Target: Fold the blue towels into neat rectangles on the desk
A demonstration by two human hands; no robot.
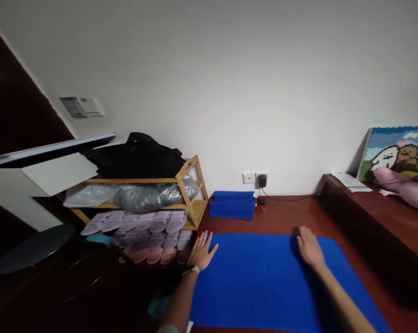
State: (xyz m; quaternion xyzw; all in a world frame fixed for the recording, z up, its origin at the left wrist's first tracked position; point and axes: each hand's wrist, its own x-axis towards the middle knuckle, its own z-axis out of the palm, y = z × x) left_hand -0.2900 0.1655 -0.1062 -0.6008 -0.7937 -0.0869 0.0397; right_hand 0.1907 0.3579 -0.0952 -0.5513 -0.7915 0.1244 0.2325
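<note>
A blue cloth (260, 277), which looks like a towel, lies spread flat on the reddish-brown wooden table. At its far left corner rests my left hand (202, 252), palm down with the fingers apart and a band on the wrist. Near the far edge of the cloth, right of its middle, is my right hand (310, 247), slightly blurred, fingers extended and holding nothing. Whether its palm touches the cloth, I cannot tell. Beyond the spread cloth, against the wall, sit folded blue cloths (232, 208).
Left of the table stands a wooden rack (191, 199) with a black bag (142, 157) and rows of slippers (160, 221). A charger (262, 181) is plugged into the wall. On the right, a raised ledge holds a pink plush toy (406, 187) and a fluffy picture (399, 150).
</note>
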